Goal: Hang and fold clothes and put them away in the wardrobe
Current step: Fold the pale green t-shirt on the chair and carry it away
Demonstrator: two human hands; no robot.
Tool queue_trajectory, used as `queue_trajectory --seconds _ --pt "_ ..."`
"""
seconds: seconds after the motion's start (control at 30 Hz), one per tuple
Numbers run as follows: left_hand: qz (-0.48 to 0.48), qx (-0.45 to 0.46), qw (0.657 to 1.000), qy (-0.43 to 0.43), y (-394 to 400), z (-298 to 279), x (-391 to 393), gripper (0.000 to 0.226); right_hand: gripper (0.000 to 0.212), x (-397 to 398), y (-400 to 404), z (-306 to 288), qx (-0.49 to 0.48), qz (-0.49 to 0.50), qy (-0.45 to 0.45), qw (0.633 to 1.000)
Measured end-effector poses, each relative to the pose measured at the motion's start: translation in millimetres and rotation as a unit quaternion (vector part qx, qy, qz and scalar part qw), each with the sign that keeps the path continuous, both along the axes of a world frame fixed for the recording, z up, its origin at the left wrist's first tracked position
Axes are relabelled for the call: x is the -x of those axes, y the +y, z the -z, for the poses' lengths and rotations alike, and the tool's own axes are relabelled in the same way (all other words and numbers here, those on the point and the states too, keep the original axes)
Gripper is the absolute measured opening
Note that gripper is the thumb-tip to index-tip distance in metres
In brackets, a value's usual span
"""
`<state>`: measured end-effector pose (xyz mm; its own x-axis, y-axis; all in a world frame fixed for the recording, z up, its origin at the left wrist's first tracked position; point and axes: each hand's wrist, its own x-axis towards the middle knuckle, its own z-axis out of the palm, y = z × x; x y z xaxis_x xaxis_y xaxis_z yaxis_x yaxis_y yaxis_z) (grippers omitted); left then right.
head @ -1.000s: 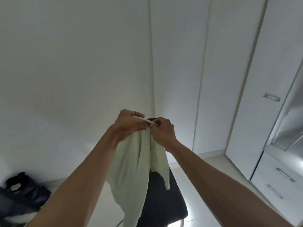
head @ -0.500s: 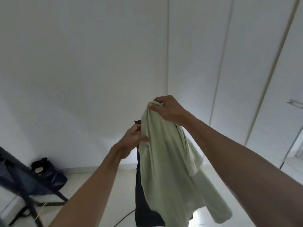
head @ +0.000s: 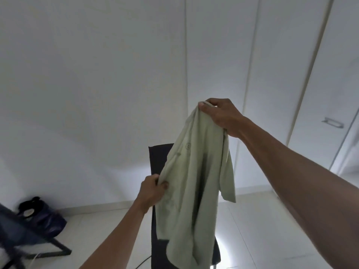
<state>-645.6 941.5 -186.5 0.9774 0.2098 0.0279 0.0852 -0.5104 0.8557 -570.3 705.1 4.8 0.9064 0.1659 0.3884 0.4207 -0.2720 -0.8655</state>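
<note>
My right hand pinches the pale green cotton shirt up by what looks like its collar, left hand grips its edge; next it needs a hanger.

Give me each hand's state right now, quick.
Left hand: pinches the pale green shirt at its side edge.
Right hand: grips the shirt's top.
</note>
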Motion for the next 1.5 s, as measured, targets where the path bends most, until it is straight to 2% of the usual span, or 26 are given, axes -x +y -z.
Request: queue_trajectory --seconds 0.07,0.1,0.17,0.23,0.37,0.47,0.53,0.63,0.73,0.8,0.97,1.07,1.13,1.27,1.37,1.5 --pt "-0.08 -0.063 0.992 -0.08 4 -3 -3 0.023 0.027 -5 -13 3 0.032 0.02 -0.012 0.999" --pt "-0.116 -0.08 0.983 -0.115 10 -7 -6 0.021 0.025 -7 -20 6 0.059 0.034 -0.019 0.997" --pt "-0.164 -0.09 0.972 -0.141 26 -19 -12 0.011 0.021 -11 -39 13 0.134 0.063 -0.027 0.989" --pt "-0.182 -0.126 0.962 -0.16 43 -34 -17 0.014 0.017 -12 -56 25 0.189 0.08 -0.03 0.978" --pt "-0.185 -0.2 0.94 -0.205 57 -62 -21 0.018 0.02 -11 -83 59 0.142 0.083 0.004 0.986" --pt "-0.186 -0.238 0.933 -0.193 58 -65 -18 0.019 0.021 -6 -94 80 0.198 0.037 0.041 0.979" --pt "-0.186 -0.254 0.929 -0.195 57 -62 -14 0.02 0.018 -4 -97 88 0.176 0.037 0.04 0.983" --pt "-0.175 -0.253 0.939 -0.157 51 -49 -7 0.019 0.013 0 -99 105 0.222 0.035 0.042 0.974" --pt "-0.167 -0.24 0.95 -0.106 41 -24 4 0.019 0.013 3 -104 136 0.201 0.03 0.067 0.977" --pt "-0.16 -0.265 0.947 -0.086 36 -5 12 0.017 0.017 6 -113 155 0.224 0.018 0.084 0.971" --pt "-0.094 -0.35 0.932 -0.007 42 49 48 0.022 0.026 29 -135 191 0.389 -0.062 0.164 0.904" --pt "-0.053 -0.38 0.921 0.063 44 76 68 0.026 0.034 42 -142 207 0.438 -0.069 0.207 0.872" --pt "-0.045 -0.389 0.915 0.094 43 89 78 0.025 0.042 51 -140 219 0.441 -0.053 0.229 0.866" --pt "-0.055 -0.429 0.891 0.134 32 110 96 0.023 0.022 72 -127 245 0.488 0.009 0.254 0.835" --pt "-0.085 -0.459 0.87 0.158 25 127 110 0.025 0.017 91 -112 269 0.399 0.073 0.351 0.844" --pt "-0.146 -0.335 0.902 0.231 25 161 123 0.025 0.015 113 -97 313 0.202 0.141 0.454 0.856"
